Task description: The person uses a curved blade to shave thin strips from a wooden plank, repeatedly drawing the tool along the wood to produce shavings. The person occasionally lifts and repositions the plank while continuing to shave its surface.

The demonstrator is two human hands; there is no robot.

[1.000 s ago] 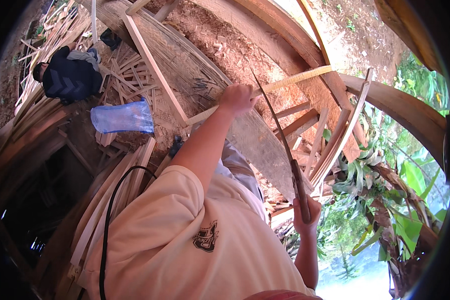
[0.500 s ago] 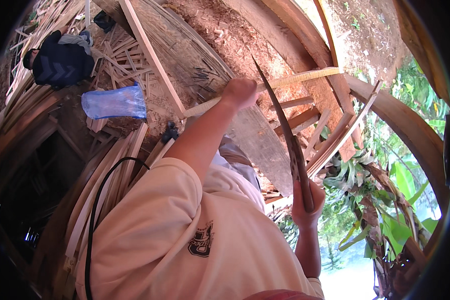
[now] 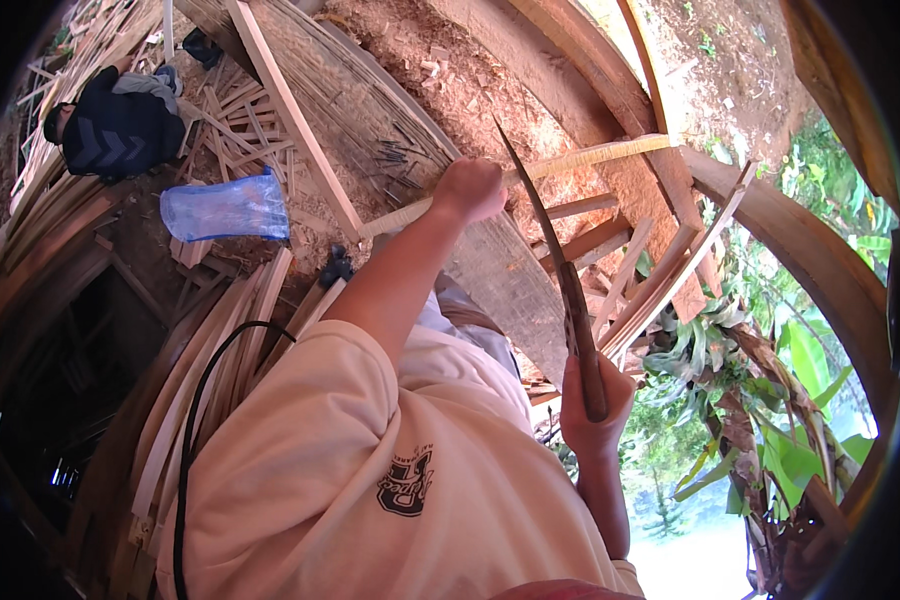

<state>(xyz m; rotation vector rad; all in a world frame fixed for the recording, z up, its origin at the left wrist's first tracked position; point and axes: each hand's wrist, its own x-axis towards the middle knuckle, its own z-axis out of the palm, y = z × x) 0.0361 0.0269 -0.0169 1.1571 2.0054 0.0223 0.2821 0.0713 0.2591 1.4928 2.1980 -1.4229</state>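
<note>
Pale wooden strip crosses over wide plank, in front of you; your left hand is closed around it. Your right hand grips handle of long-bladed tool. Blade crosses strip in view; whether touching, cannot be told. Blue plastic bag lies to your left, near crouching co-worker.

A slim, straight, pale wooden strip is laid crosswise over a wide weathered plank, its left end near the plank's left long edge, its right end carried well past the right one. A long-bladed hand tool, dark-handled and tapered to a point, is held slanted, its blade seen crossing the strip; contact cannot be told.
</note>
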